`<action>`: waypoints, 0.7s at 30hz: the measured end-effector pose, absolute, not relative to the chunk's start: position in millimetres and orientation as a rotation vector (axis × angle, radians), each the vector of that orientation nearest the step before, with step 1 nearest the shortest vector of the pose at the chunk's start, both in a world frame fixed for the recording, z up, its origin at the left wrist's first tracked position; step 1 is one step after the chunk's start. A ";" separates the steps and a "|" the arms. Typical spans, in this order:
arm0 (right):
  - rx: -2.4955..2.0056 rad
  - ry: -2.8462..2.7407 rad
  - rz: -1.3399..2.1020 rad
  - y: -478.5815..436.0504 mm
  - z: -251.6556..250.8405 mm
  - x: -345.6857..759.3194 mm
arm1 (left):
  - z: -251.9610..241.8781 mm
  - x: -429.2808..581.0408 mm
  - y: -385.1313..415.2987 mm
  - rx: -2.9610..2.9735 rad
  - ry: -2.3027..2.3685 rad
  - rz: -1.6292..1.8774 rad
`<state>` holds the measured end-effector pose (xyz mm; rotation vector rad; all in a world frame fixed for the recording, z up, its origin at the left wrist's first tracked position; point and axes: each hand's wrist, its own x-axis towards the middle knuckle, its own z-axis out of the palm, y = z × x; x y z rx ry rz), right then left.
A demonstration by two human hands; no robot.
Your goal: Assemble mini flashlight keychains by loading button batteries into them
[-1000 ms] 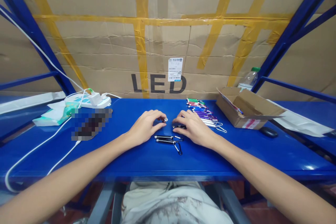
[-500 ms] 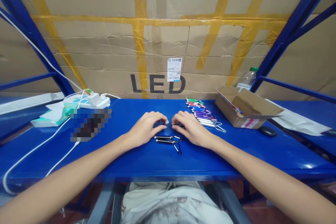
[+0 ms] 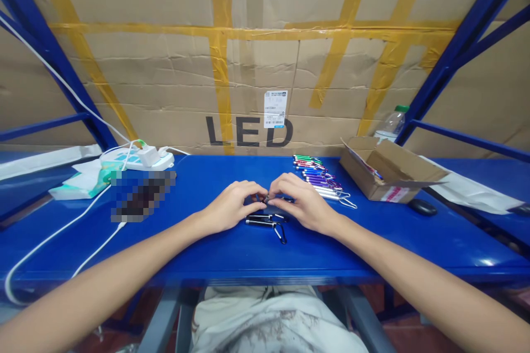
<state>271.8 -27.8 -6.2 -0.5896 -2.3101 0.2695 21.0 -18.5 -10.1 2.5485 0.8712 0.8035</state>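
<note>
My left hand is closed in a pinch, with a small silver-coloured part at its fingertips. Opposite it, my right hand is also pinched, its fingertips meeting the left ones at that part. Something small and dark shows beneath the right fingers, mostly hidden. Just in front of both hands lie two black tubes with silver ends and black carabiner clips, which look like keychain flashlights. To the right, a row of similar tubes in green, red, blue, purple and silver lies on the blue table.
An open cardboard box stands at the right, with a black computer mouse and a green-capped bottle near it. On the left are a white power strip, a tissue pack, white cables and a blurred-out object.
My hands have come together: the left moved slightly right, and the fingertips now meet at the silver part. The gap between them has closed.
</note>
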 end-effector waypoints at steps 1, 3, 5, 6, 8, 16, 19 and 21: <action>-0.591 -2.317 0.259 -28.2 -5.5 271.8 | -10.3 20.7 -18.4 2.552 0.876 0.803; -0.621 -2.312 0.228 -29.0 -3.7 272.1 | -10.5 20.0 -17.8 2.564 0.890 0.814; -0.687 -2.294 0.178 -28.9 -2.5 273.2 | -10.1 18.9 -17.0 2.581 0.903 0.832; -0.729 -2.299 0.141 -28.3 -2.4 274.0 | -9.7 18.2 -16.5 2.588 0.904 0.840; -0.818 -2.361 0.050 -26.1 -3.3 276.4 | -8.7 17.0 -15.5 2.601 0.896 0.847; -0.988 -2.657 -0.056 -17.4 -7.2 283.3 | -7.0 15.3 -13.7 2.625 0.898 0.870; -0.994 -2.653 -0.019 -17.3 -7.3 284.2 | -7.3 15.4 -13.5 2.627 0.911 0.866; -1.002 -2.642 0.029 -18.1 -8.0 284.8 | -7.7 15.3 -13.2 2.630 0.916 0.856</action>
